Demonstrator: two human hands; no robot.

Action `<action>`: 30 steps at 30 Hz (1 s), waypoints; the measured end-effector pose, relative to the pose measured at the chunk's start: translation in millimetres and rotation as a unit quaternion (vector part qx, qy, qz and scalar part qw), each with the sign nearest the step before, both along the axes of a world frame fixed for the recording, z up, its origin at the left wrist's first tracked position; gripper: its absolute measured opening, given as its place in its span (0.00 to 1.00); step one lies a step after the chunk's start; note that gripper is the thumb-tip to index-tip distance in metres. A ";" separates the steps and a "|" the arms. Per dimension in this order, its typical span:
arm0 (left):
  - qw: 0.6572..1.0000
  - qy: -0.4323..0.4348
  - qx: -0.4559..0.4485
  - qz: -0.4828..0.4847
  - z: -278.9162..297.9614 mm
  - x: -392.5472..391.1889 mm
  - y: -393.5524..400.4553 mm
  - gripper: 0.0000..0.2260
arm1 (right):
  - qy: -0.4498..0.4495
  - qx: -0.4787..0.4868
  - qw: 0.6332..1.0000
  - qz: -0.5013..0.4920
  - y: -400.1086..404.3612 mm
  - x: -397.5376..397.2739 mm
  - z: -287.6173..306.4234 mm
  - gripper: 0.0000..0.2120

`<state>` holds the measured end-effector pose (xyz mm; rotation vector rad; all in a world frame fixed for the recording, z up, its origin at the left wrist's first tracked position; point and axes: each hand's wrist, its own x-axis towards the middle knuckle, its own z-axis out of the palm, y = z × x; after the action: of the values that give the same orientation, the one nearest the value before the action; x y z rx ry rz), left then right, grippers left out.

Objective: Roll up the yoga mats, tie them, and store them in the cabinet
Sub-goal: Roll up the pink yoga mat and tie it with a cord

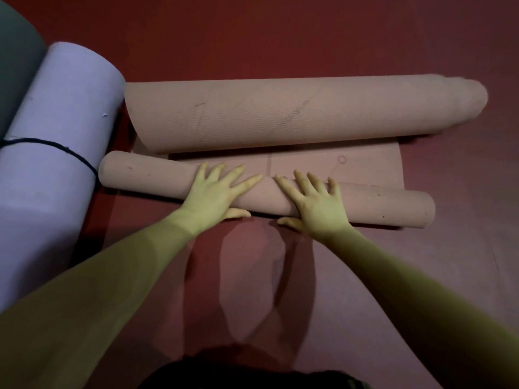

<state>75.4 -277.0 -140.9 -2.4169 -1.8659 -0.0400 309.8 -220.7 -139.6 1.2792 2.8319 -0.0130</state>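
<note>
A pink yoga mat lies across the red floor with both ends curled. Its near end forms a thin roll (387, 207) running left to right. Its far end forms a thicker roll (295, 113), and a flat strip (365, 167) of mat shows between them. My left hand (216, 195) and my right hand (314, 203) press flat on top of the thin roll near its middle, fingers spread forward and thumbs behind the roll. At the left lies a rolled lilac mat (56, 136) tied with a dark cord (70, 151).
A dark grey-green rolled mat (16, 57) lies at the far left behind the lilac one. Red floor (280, 37) stretches beyond the mats and to the right. My dark clothing shows at the bottom edge.
</note>
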 end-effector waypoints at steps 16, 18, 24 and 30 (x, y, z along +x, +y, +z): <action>0.998 -0.059 -0.035 0.000 0.6 63.1 -28.4 0.29 | 0.019 -0.003 0.999 0.040 -14.6 63.3 13.8 0.32; 0.998 -0.061 -0.027 -0.010 0.9 69.4 -36.3 0.29 | 0.025 -0.010 0.999 0.031 -27.4 72.1 14.1 0.31; 0.997 -0.051 -0.046 -0.022 2.9 79.3 -57.4 0.29 | 0.064 0.004 0.998 0.015 -59.8 83.8 11.2 0.34; 0.993 -0.028 -0.104 -0.048 8.5 74.5 -45.1 0.31 | 0.012 0.044 0.997 -0.065 -76.9 78.0 9.0 0.29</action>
<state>149.9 -322.1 -132.4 -2.6692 -1.8601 0.0858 387.8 -297.5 -130.6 1.4884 2.7931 0.0940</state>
